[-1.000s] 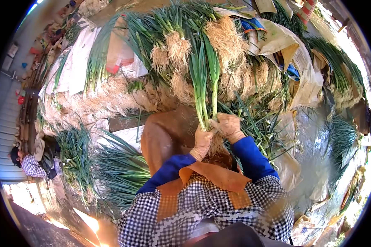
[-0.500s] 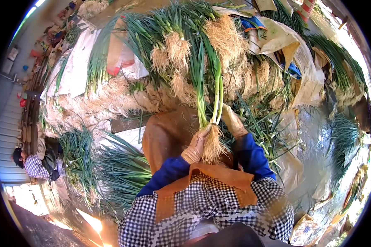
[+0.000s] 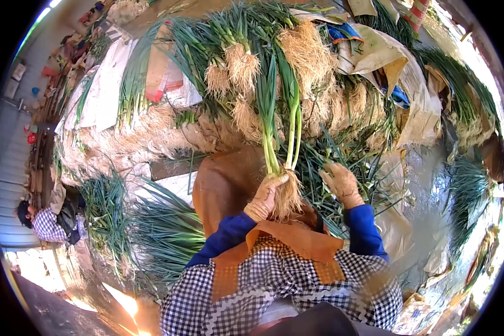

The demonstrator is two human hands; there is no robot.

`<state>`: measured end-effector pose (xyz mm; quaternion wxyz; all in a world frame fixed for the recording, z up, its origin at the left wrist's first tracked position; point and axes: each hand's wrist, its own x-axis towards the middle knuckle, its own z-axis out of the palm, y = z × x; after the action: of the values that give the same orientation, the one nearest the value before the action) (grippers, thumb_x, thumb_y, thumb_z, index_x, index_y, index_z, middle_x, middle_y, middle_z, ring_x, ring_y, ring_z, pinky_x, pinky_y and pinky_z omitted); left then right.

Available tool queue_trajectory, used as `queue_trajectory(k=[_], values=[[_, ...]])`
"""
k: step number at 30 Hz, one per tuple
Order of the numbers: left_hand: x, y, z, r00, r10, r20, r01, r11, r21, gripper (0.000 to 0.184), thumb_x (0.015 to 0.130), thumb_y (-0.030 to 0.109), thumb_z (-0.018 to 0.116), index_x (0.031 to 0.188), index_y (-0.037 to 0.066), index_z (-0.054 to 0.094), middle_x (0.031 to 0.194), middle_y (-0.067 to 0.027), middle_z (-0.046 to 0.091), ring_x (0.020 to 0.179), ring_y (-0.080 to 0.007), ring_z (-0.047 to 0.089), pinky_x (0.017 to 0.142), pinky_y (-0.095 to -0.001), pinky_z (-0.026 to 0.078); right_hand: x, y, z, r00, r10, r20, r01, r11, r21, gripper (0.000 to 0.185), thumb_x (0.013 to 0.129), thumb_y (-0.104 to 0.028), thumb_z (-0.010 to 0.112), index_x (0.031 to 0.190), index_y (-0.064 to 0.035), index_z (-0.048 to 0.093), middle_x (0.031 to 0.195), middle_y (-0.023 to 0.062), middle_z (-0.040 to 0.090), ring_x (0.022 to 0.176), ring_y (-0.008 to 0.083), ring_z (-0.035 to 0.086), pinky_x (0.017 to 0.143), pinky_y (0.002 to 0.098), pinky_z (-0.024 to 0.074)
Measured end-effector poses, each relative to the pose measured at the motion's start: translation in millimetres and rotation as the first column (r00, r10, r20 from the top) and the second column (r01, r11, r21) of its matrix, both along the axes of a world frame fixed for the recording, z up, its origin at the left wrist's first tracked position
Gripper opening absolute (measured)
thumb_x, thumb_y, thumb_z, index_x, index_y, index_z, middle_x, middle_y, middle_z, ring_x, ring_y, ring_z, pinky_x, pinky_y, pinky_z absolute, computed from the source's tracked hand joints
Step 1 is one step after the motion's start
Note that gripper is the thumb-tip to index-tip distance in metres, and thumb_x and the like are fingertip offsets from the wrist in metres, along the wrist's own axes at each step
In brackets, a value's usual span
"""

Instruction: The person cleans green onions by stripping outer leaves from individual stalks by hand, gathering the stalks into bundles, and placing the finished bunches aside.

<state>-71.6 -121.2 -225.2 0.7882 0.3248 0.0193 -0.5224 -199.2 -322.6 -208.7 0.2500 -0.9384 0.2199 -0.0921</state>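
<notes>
At far left we note another person [image 3: 49, 224], then a heap of green leaves [image 3: 106, 215] and a fan of long green stalks [image 3: 165, 229] at ground level. Mid-view, our wearer's left hand [image 3: 265, 197] grips a rooted onion bunch [image 3: 292, 134] by its base, just above the orange apron [image 3: 291, 238] (stalks splayed in two, pale roots [image 3: 287, 196] beside the fingers). Rightward we log the right hand [image 3: 343, 185], fingers loosely parted, apart from the bunch, near scattered leaves [image 3: 369, 173], with pale sacking [image 3: 423, 112] beyond.
</notes>
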Motion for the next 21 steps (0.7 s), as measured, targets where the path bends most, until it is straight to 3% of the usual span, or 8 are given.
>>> queue_trajectory(k=[2, 4, 5, 12, 16, 19, 20, 21], values=[[-2.0, -0.6, -6.5, 0.996, -0.016, 0.088, 0.013, 0.999, 0.035, 0.024, 0.083, -0.001, 0.054, 0.107, -0.002, 0.057, 0.096, -0.0064, 0.061, 0.090, -0.0162, 0.060, 0.079, -0.0262, 0.050, 33.9, 26.1, 42.2, 0.993, -0.007, 0.114, -0.026, 0.960, 0.279, 0.038, 0.079, -0.042, 0.061, 0.096, -0.0079, 0.062, 0.084, 0.0100, 0.062, 0.078, 0.0246, 0.061, 0.069, 0.0350, 0.0481], [-8.1, -9.6, 1.2, 0.968, 0.083, 0.237, -0.097, 0.994, 0.049, 0.027, 0.082, -0.005, 0.053, 0.108, -0.002, 0.056, 0.097, -0.0069, 0.061, 0.089, -0.0154, 0.061, 0.079, -0.0262, 0.050, 61.1, 45.3, 68.8, 0.976, 0.128, -0.178, -0.093, 0.977, 0.193, 0.039, 0.081, -0.037, 0.062, 0.107, -0.0077, 0.058, 0.090, 0.0109, 0.063, 0.077, 0.0277, 0.061, 0.070, 0.0355, 0.0487], [-11.6, -13.3, 6.2, 0.953, 0.174, 0.247, -0.188, 0.982, 0.035, 0.030, 0.081, -0.009, 0.052, 0.110, -0.003, 0.055, 0.094, -0.0054, 0.061, 0.085, -0.0142, 0.060, 0.079, -0.0269, 0.051, 64.1, 43.4, 25.4, 0.969, 0.214, 0.120, -0.213, 0.977, -0.023, 0.039, 0.080, -0.034, 0.063, 0.109, -0.0081, 0.058, 0.091, 0.0107, 0.064, 0.078, 0.0275, 0.061, 0.070, 0.0353, 0.0487], [-17.1, -15.7, -28.4, 0.861, 0.170, 0.479, -0.290, 0.938, 0.189, 0.024, 0.078, -0.001, 0.063, 0.102, -0.002, 0.058, 0.090, -0.0063, 0.062, 0.079, -0.0153, 0.060, 0.072, -0.0260, 0.050, 59.0, 46.7, -5.3, 0.936, 0.314, 0.157, -0.339, 0.926, 0.167, 0.022, 0.085, -0.026, 0.057, 0.094, -0.0058, 0.060, 0.084, 0.0118, 0.061, 0.075, 0.0277, 0.059, 0.067, 0.0356, 0.0477], [-10.7, -10.4, -17.7, 0.942, 0.198, 0.271, -0.241, 0.961, 0.135, 0.023, 0.080, 0.000, 0.059, 0.102, -0.005, 0.059, 0.084, -0.0062, 0.063, 0.072, -0.0161, 0.061, 0.066, -0.0259, 0.049, 10.1, 15.6, 8.9, 0.787, 0.604, 0.129, -0.383, 0.312, 0.869, 0.011, 0.088, -0.012, 0.051, 0.087, -0.0042, 0.058, 0.082, 0.0107, 0.059, 0.072, 0.0191, 0.056, 0.068, 0.0309, 0.0466], [-10.2, -4.9, 5.0, 0.985, 0.131, 0.108, -0.141, 0.987, 0.084, 0.022, 0.082, 0.005, 0.057, 0.100, -0.006, 0.060, 0.087, -0.0092, 0.064, 0.075, -0.0183, 0.062, 0.069, -0.0278, 0.051, -6.7, -15.8, -36.0, 0.887, 0.425, -0.180, -0.254, 0.775, 0.579, 0.022, 0.089, -0.017, 0.051, 0.107, -0.0058, 0.058, 0.101, 0.0087, 0.060, 0.092, 0.0196, 0.058, 0.082, 0.0307, 0.0473], [-10.8, -5.5, 7.3, 0.995, 0.091, 0.052, -0.094, 0.993, 0.064, 0.023, 0.082, 0.005, 0.056, 0.102, -0.006, 0.059, 0.089, -0.0097, 0.064, 0.078, -0.0192, 0.062, 0.072, -0.0277, 0.051, 8.3, -12.8, -34.1, 0.873, 0.286, -0.394, -0.288, 0.956, 0.057, 0.028, 0.089, -0.019, 0.052, 0.114, -0.0068, 0.056, 0.109, 0.0084, 0.059, 0.099, 0.0205, 0.058, 0.086, 0.0311, 0.0466], [-13.0, -6.7, -1.1, 0.996, 0.080, 0.035, -0.081, 0.996, 0.035, 0.024, 0.084, 0.010, 0.055, 0.102, -0.006, 0.059, 0.088, -0.0094, 0.064, 0.076, -0.0179, 0.062, 0.069, -0.0281, 0.051, 22.5, -2.7, -14.3, 0.963, 0.264, 0.054, -0.262, 0.868, 0.423, 0.038, 0.088, -0.019, 0.053, 0.125, -0.0074, 0.049, 0.122, 0.0107, 0.053, 0.111, 0.0223, 0.052, 0.092, 0.0323, 0.0427]])
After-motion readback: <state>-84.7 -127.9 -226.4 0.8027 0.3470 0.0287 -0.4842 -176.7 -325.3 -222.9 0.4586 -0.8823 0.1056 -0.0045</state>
